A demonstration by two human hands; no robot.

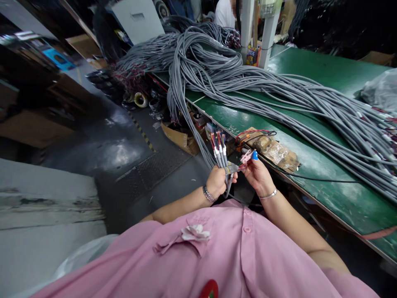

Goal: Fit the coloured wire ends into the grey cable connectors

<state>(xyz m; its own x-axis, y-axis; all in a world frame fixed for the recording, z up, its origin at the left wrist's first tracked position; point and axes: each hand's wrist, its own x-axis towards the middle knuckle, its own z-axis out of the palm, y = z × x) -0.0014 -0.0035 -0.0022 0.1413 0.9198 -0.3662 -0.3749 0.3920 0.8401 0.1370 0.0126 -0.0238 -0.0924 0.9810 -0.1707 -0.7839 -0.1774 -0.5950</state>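
Note:
My left hand (216, 182) is closed around a bunch of grey cables (221, 156) in front of my body. Their stripped ends fan upward, with white bands and thin coloured wires showing. One grey cable end (231, 169) points right across the bunch, its fine reddish wires spread toward my right hand (259, 178). The fingers of that hand are pinched at these wires. A blue cover (254, 155) sits on one fingertip, beside a small pink-and-white item (246, 156) whose kind I cannot make out.
Long grey cables (279, 89) lie in a thick pile across the green table (313, 66). Near its edge is a tape-wrapped brown block (273, 151) with a black cord. An open cardboard box (180, 138) stands below. A white-sleeved person (225, 13) is behind the pile.

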